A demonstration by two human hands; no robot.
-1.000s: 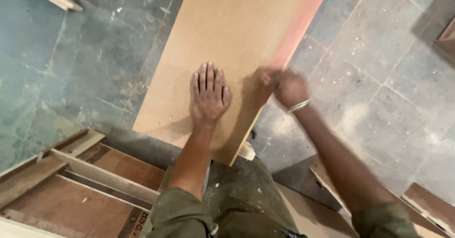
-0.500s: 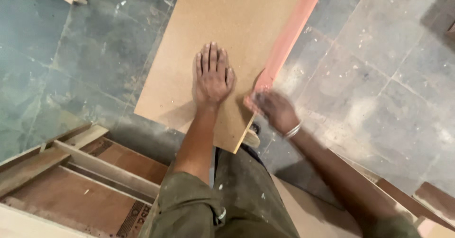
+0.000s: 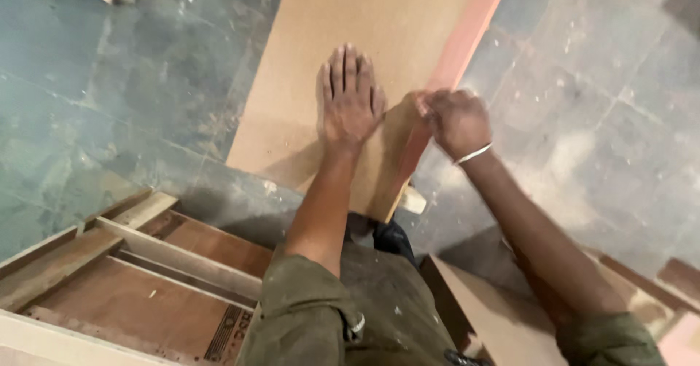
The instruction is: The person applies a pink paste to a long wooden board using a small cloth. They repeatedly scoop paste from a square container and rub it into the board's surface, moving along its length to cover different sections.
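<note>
Board (image 3: 379, 52), a long tan sheet with a reddish strip (image 3: 459, 45) down its right edge, lies flat on the tiled floor (image 3: 583, 103) in front of me, its near corner resting on a small wooden block (image 3: 413, 201). My left hand (image 3: 348, 98) lies open, palm down and fingers spread, pressing on its face. My right hand (image 3: 453, 118) is closed at the right edge, fingers pinched on the strip, though I cannot tell exactly what they grip. I judge the board stiff, smooth and fairly heavy for its length, likely to slide on the tiles; its long edges look like the best places to take hold. A wooden frame (image 3: 138, 264) sits to my left.
</note>
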